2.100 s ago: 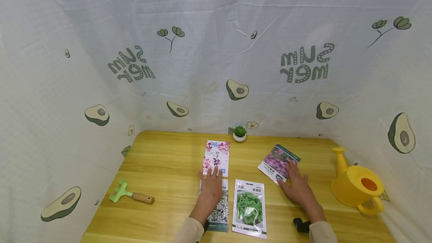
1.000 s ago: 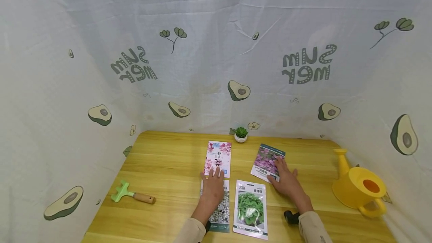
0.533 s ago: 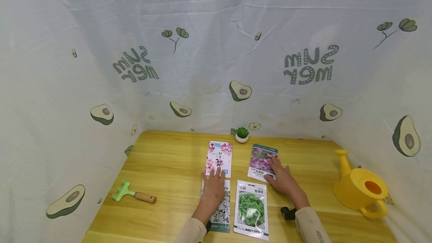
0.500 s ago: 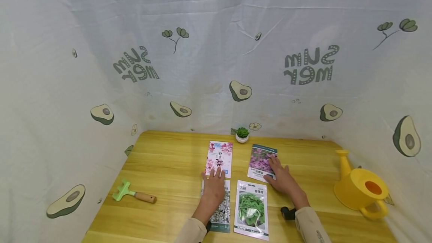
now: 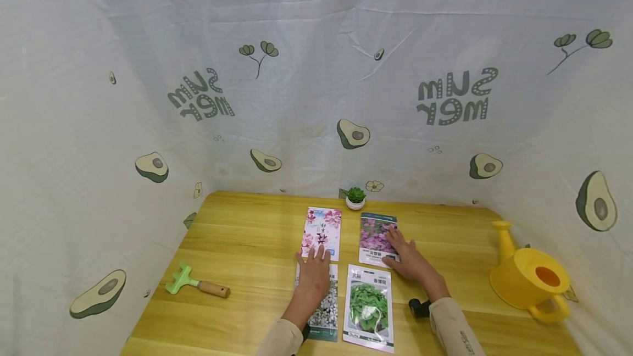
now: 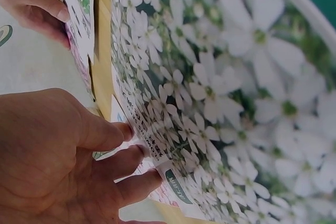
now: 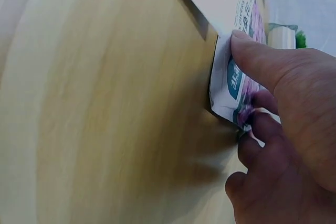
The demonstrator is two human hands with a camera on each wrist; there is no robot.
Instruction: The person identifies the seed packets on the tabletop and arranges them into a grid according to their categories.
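Observation:
My left hand (image 5: 314, 280) lies with spread fingers over the top of a white-flower seed packet (image 5: 327, 310). Its fingertips reach the lower edge of a pink blossom packet (image 5: 321, 229). My right hand (image 5: 411, 261) rests on the right side of a purple-flower seed packet (image 5: 375, 234), fingers spread. In the right wrist view, the thumb touches the lower part of that packet (image 7: 226, 72). A green-leaf seed packet (image 5: 368, 306) lies just below it, beside the white-flower one. Together the packets form two rows, with a gap between the upper pair.
A small potted plant (image 5: 355, 198) stands at the table's back edge. The yellow watering can (image 5: 529, 279) is on the right. A green hand rake with a wooden handle (image 5: 214, 289) lies on the left. Avocado-print cloth (image 5: 296, 98) encloses the back and sides.
My right hand has slid the purple-flower packet leftward and turned it from slanted to nearly straight, close to the pink packet. The left hand has stayed in place.

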